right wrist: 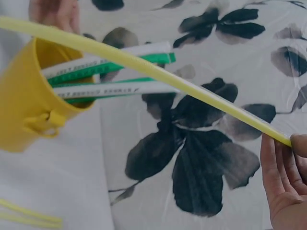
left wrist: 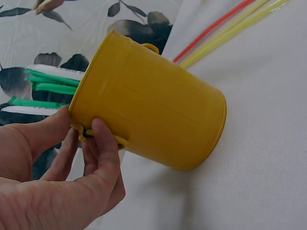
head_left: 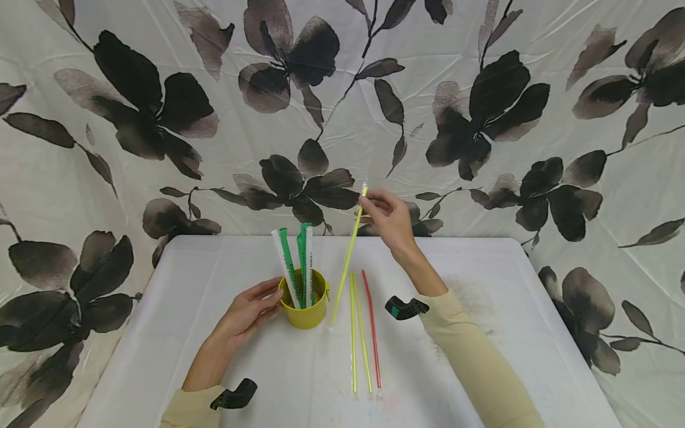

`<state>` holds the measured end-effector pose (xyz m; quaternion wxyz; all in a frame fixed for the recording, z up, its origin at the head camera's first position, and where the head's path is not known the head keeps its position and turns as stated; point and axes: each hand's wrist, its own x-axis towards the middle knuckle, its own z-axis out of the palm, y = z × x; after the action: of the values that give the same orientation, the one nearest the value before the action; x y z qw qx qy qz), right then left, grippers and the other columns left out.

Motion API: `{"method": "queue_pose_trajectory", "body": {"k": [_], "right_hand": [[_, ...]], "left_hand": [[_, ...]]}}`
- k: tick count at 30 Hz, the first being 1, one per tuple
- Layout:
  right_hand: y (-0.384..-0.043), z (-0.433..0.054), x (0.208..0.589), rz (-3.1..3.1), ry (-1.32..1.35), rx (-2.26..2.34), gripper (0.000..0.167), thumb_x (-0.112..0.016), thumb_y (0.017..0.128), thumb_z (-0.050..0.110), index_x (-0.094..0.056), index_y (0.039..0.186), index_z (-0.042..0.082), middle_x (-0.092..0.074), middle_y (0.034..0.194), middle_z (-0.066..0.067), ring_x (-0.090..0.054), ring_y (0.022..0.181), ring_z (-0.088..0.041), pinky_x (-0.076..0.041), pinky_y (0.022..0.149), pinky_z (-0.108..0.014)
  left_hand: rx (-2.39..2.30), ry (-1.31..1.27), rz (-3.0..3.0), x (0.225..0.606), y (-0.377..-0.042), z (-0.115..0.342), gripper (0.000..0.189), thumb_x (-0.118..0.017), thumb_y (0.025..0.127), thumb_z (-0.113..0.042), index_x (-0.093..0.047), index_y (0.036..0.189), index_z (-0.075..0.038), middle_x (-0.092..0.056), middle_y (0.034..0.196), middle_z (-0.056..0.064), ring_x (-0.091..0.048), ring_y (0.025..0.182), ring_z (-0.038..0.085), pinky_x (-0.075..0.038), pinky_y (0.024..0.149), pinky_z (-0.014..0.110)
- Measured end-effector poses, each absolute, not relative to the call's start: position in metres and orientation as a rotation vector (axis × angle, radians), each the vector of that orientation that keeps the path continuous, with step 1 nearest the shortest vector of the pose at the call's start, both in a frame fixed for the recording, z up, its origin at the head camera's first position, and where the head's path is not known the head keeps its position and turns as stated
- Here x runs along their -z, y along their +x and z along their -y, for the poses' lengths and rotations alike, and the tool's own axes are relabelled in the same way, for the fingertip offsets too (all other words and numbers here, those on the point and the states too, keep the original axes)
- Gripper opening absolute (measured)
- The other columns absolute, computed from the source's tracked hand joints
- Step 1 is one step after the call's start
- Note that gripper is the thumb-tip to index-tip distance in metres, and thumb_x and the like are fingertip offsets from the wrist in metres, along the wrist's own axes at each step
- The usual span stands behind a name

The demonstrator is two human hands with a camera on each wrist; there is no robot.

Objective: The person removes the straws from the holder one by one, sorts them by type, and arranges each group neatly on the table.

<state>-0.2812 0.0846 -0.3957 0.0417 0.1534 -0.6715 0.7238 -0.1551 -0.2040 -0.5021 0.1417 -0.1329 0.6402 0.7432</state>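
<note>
My left hand [head_left: 248, 312] grips the rim and side lug of a small yellow bucket [left wrist: 153, 100], thumb at the rim and fingers around the lug. Several paper-wrapped straws [head_left: 299, 267], green and white, lean inside it. My right hand [head_left: 390, 220] pinches a yellow straw [head_left: 350, 249] in a clear wrapper near its upper end. That straw slants down to the right of the bucket, its lower end close over the table. In the right wrist view the held straw [right wrist: 144, 64] crosses in front of the bucket's opening.
Two yellow straws [head_left: 353, 339] and one red straw [head_left: 371, 327] lie side by side on the white table [head_left: 257, 380], right of the bucket. A floral cloth [head_left: 374, 119] hangs behind the table. Each wrist wears a black device [head_left: 407, 308].
</note>
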Motion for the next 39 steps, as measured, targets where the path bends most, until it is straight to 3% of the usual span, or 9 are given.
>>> {"method": "queue_pose_trajectory", "body": {"k": [2,4,6,27,34,39], "right_hand": [[-0.281,-0.089,0.400,2.078,0.441,-2.206,0.027,-0.066,0.101,0.006,-0.063,0.123,-0.011,-0.066,0.112,-0.028,-0.072,0.089,-0.020,-0.059,0.092,-0.050],[-0.281,-0.093,0.404,2.105,0.416,-2.191,0.029,-0.066,0.101,0.006,-0.063,0.124,-0.011,-0.063,0.117,-0.035,-0.070,0.084,-0.009,-0.061,0.089,-0.043],[-0.279,-0.097,0.407,2.129,0.385,-2.188,0.030,-0.066,0.101,0.007,-0.063,0.124,-0.011,-0.064,0.118,-0.035,-0.070,0.084,-0.007,-0.062,0.087,-0.038],[-0.259,-0.139,0.462,2.334,0.236,-2.180,0.035,-0.067,0.102,0.016,-0.063,0.128,-0.008,-0.070,0.113,-0.017,-0.071,0.096,-0.020,-0.061,0.089,-0.036],[-0.254,-0.153,0.485,2.356,0.198,-2.206,0.034,-0.066,0.102,0.014,-0.062,0.126,-0.010,-0.071,0.107,-0.011,-0.071,0.091,-0.017,-0.061,0.089,-0.038],[-0.251,-0.160,0.500,2.414,0.159,-2.192,0.035,-0.067,0.102,0.016,-0.062,0.126,-0.010,-0.071,0.109,-0.014,-0.071,0.096,-0.024,-0.062,0.088,-0.038]], "left_hand": [[-2.150,-0.381,-1.843,0.502,-0.155,0.204,0.057,-0.065,0.103,-0.012,-0.043,0.154,-0.002,-0.042,0.154,0.017,-0.063,0.111,0.007,-0.051,0.107,0.032],[-2.153,-0.379,-1.840,0.502,-0.155,0.205,0.057,-0.065,0.103,-0.012,-0.042,0.154,-0.001,-0.042,0.153,0.017,-0.063,0.111,0.007,-0.051,0.107,0.032],[-2.155,-0.379,-1.838,0.502,-0.155,0.205,0.057,-0.065,0.103,-0.013,-0.042,0.154,-0.001,-0.042,0.153,0.017,-0.063,0.111,0.007,-0.050,0.107,0.032],[-2.145,-0.377,-1.860,0.502,-0.155,0.204,0.056,-0.066,0.103,-0.013,-0.044,0.153,-0.001,-0.043,0.153,0.018,-0.063,0.112,0.008,-0.052,0.104,0.030],[-2.146,-0.380,-1.859,0.501,-0.155,0.204,0.057,-0.065,0.103,-0.013,-0.043,0.153,0.000,-0.044,0.152,0.018,-0.064,0.111,0.008,-0.051,0.106,0.032],[-2.143,-0.380,-1.867,0.501,-0.154,0.203,0.056,-0.065,0.103,-0.013,-0.043,0.154,-0.001,-0.044,0.152,0.017,-0.063,0.111,0.008,-0.052,0.105,0.030]]}}
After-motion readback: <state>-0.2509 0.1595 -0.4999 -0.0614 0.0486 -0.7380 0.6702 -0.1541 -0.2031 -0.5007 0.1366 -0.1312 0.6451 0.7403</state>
